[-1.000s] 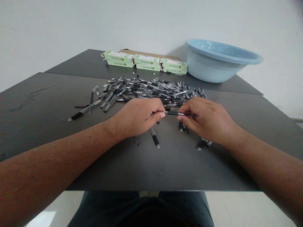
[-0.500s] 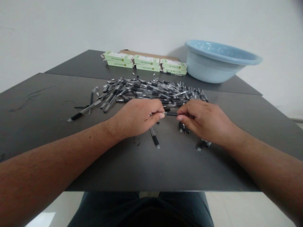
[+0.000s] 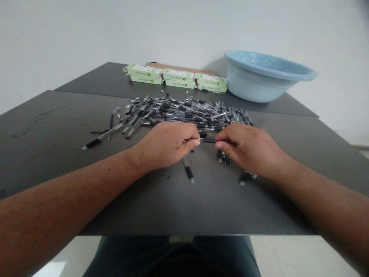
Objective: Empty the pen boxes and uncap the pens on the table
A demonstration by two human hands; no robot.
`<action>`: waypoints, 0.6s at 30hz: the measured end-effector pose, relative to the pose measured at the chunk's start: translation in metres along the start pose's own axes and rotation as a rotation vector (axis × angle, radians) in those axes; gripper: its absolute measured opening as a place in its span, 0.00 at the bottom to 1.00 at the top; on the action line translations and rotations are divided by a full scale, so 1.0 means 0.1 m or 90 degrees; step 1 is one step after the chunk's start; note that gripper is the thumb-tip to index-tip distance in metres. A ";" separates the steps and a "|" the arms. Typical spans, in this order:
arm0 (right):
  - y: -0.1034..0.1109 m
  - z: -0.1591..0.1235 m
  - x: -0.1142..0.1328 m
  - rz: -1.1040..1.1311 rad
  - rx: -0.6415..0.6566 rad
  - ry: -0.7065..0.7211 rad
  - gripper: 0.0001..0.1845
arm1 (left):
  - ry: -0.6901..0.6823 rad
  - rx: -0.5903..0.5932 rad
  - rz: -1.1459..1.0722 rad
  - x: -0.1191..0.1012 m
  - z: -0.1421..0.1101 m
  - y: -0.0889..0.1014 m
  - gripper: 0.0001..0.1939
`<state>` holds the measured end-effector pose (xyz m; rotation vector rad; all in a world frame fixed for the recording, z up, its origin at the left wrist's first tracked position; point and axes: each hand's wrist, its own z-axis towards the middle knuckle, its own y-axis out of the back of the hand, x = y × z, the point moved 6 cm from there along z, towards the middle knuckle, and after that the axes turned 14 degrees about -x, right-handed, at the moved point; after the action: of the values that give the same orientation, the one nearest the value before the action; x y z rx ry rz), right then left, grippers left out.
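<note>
Between my hands a pen [image 3: 208, 141] lies level above the table, its dark grip section showing in the gap. My left hand [image 3: 173, 144] is closed in a pinch on one end. At the other end, the thumb and fingers of my right hand [image 3: 249, 148] pinch the pen too. Just behind my hands spreads a heap of clear pens with black grips [image 3: 184, 109]. A single pen [image 3: 188, 169] lies below my left hand, partly hidden by it. More pen parts [image 3: 222, 157] lie under my right hand, partly covered.
Several light green boxes [image 3: 178, 83] stand stacked in pairs at the back of the dark table [image 3: 184, 207]. A pale blue basin [image 3: 253, 86] stands at the back right. One long pen [image 3: 95, 142] sticks out left of the heap. Small dark scraps [image 3: 168, 177] lie near the front.
Almost nothing differs. Both hands keep their pinch on the pen, and the whole view has shifted slightly.
</note>
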<state>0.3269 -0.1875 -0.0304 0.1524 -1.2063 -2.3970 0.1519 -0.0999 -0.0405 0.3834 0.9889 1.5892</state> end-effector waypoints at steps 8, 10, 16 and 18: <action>0.01 -0.01 0.00 0.024 -0.023 -0.023 0.03 | -0.006 -0.019 -0.008 0.02 -0.01 0.00 0.10; 0.01 -0.01 -0.01 0.026 -0.023 -0.028 0.02 | -0.010 -0.013 -0.005 0.02 -0.01 -0.01 0.11; -0.02 0.00 0.02 0.012 0.006 -0.008 0.06 | -0.040 0.010 0.017 0.01 -0.02 -0.04 0.13; -0.02 0.00 0.02 0.017 -0.002 -0.013 0.07 | -0.036 0.010 0.018 0.01 -0.02 -0.04 0.13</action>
<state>0.3248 -0.1871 -0.0323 0.1100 -1.2065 -2.3831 0.1533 -0.0998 -0.0450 0.4525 0.9574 1.5880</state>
